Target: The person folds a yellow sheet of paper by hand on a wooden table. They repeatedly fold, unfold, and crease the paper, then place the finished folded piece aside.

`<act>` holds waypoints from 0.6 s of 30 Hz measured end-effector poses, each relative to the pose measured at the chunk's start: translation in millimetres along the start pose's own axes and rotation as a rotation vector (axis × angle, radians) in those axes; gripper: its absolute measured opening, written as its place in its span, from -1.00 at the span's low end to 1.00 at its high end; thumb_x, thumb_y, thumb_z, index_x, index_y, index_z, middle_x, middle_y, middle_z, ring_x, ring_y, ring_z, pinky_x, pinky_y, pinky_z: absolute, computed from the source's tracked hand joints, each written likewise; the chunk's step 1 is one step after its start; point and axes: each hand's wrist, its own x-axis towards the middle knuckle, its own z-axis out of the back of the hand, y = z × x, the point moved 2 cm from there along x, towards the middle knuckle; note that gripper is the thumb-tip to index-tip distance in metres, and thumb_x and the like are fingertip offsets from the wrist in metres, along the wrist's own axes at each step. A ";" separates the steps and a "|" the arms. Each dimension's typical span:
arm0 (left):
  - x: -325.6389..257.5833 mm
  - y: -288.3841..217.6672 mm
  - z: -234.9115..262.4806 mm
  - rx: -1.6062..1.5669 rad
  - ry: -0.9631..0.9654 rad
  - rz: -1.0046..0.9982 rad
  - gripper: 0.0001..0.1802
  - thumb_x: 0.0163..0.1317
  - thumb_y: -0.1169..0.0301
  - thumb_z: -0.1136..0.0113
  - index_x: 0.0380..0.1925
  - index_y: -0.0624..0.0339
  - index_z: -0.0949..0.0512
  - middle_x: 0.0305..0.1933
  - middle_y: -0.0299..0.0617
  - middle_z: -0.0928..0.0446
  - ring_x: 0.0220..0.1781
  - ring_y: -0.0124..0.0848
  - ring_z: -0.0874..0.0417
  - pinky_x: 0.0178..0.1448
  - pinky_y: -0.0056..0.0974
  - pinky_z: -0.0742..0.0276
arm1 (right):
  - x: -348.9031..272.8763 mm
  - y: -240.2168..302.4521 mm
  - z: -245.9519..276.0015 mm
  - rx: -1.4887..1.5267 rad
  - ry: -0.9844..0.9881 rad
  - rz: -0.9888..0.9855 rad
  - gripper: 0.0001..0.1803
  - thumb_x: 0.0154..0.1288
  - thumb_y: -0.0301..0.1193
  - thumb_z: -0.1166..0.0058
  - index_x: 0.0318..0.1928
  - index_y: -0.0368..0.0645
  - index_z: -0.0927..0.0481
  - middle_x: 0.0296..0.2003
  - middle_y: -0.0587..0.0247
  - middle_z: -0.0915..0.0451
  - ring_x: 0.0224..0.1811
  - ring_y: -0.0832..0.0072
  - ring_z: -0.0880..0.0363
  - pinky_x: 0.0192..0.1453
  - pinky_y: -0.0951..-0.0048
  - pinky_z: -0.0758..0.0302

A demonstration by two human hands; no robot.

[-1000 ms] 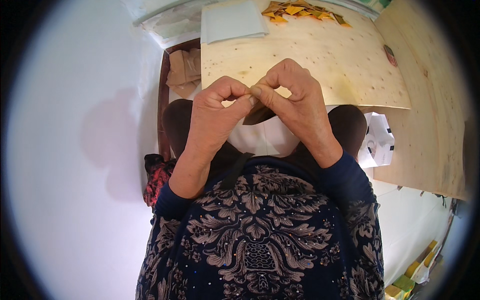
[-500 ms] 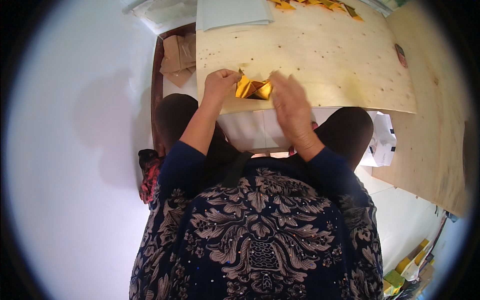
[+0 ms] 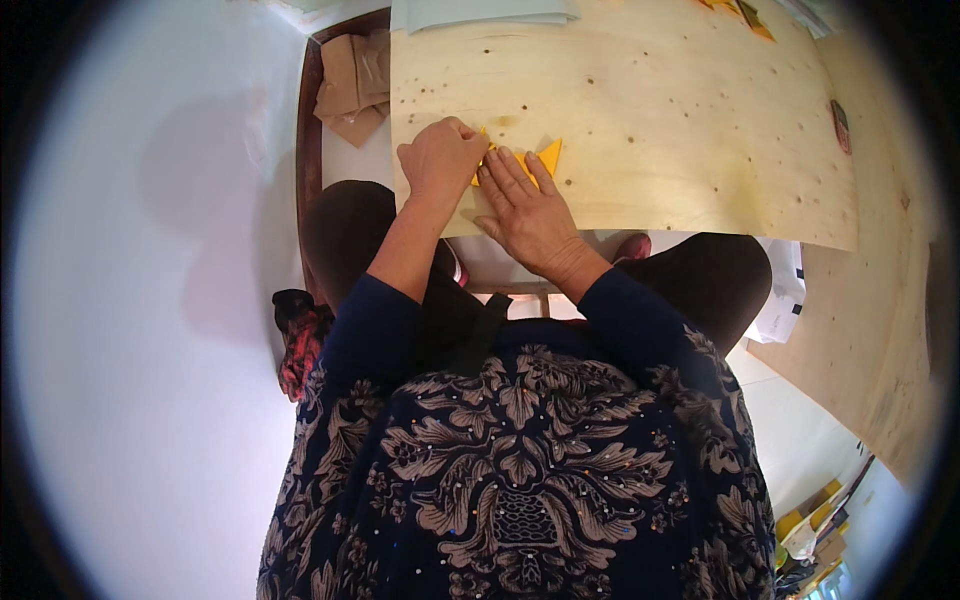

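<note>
A folded piece of gold paper (image 3: 551, 156) lies near the front left edge of the wooden table, showing a yellow-orange face and a pointed right end. My left hand (image 3: 442, 162) is closed, its thumb and fingers pinching the paper's left end. My right hand (image 3: 527, 213) lies flat across the paper with its fingers stretched out, the fingertips close to the left hand. Most of the paper's middle is hidden under those fingers.
The pale wooden tabletop (image 3: 660, 130) reaches away and to the right. White sheets (image 3: 480, 10) lie at its far left, more folded gold pieces (image 3: 756, 22) at the far right. A small red-and-dark device (image 3: 841, 127) rests near the right edge. Brown paper (image 3: 345, 85) sits left of the table.
My right hand has come down and left from beside the paper to lie flat on it. The paper, raised and shiny before, is now pressed on the table. My left hand still pinches it.
</note>
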 end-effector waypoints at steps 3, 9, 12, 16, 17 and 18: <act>4.6 -1.0 1.2 0.040 0.033 -0.012 -0.65 0.05 0.04 -0.27 -0.36 0.06 -0.69 -0.40 -0.21 -0.69 -0.28 -0.22 -0.67 -0.04 -0.11 -0.28 | -0.4 -1.3 0.5 0.020 -0.015 0.009 -0.35 0.33 -0.11 -0.08 0.29 -0.30 -0.41 0.38 -0.01 -0.29 0.51 0.20 -0.11 0.56 0.07 0.04; 19.8 6.2 4.2 0.053 -0.012 0.019 -0.54 -0.06 -0.09 -0.36 -0.38 0.04 -0.65 -0.42 -0.30 -0.68 -0.24 -0.26 -0.67 -0.03 -0.09 -0.29 | -0.9 -1.3 -1.9 0.007 -0.004 0.005 -0.36 0.33 -0.12 -0.09 0.27 -0.32 -0.43 0.37 -0.02 -0.30 0.51 0.19 -0.13 0.55 0.06 0.03; 35.8 3.0 7.4 0.102 0.040 0.046 -0.53 -0.05 -0.10 -0.36 -0.40 0.08 -0.64 -0.40 -0.22 -0.66 -0.25 -0.18 -0.66 -0.08 -0.09 -0.35 | -1.0 -0.7 -2.1 -0.015 -0.030 0.011 -0.36 0.32 -0.13 -0.09 0.27 -0.33 -0.43 0.37 -0.03 -0.31 0.50 0.18 -0.13 0.55 0.06 0.02; 30.8 1.0 21.9 -0.116 -0.204 -0.250 -0.64 0.17 0.07 -0.22 -0.38 0.18 -0.62 -0.34 -0.06 -0.64 -0.21 -0.07 -0.65 -0.13 -0.04 -0.46 | -0.7 -0.8 -2.6 -0.049 -0.019 0.036 -0.38 0.40 -0.08 0.05 0.25 -0.33 -0.45 0.36 -0.07 -0.31 0.51 0.14 -0.10 0.56 0.01 0.09; 18.7 4.8 24.3 -0.168 -0.281 -0.376 -0.67 0.22 0.13 -0.17 -0.34 0.21 -0.62 -0.31 -0.02 -0.64 -0.19 -0.05 -0.64 -0.14 -0.03 -0.48 | -0.6 -1.5 -2.8 -0.045 -0.020 0.036 -0.38 0.40 -0.08 0.06 0.25 -0.33 -0.45 0.36 -0.07 -0.31 0.51 0.13 -0.10 0.56 0.01 0.09; 2.2 9.7 23.7 -0.222 -0.353 -0.497 -0.70 0.28 0.20 -0.12 -0.31 0.24 -0.62 -0.27 0.02 -0.64 -0.18 -0.02 -0.64 -0.14 -0.01 -0.50 | -0.9 -2.0 -3.7 -0.036 0.005 0.029 -0.38 0.40 -0.08 0.06 0.25 -0.33 -0.45 0.36 -0.07 -0.31 0.51 0.13 -0.10 0.56 0.00 0.09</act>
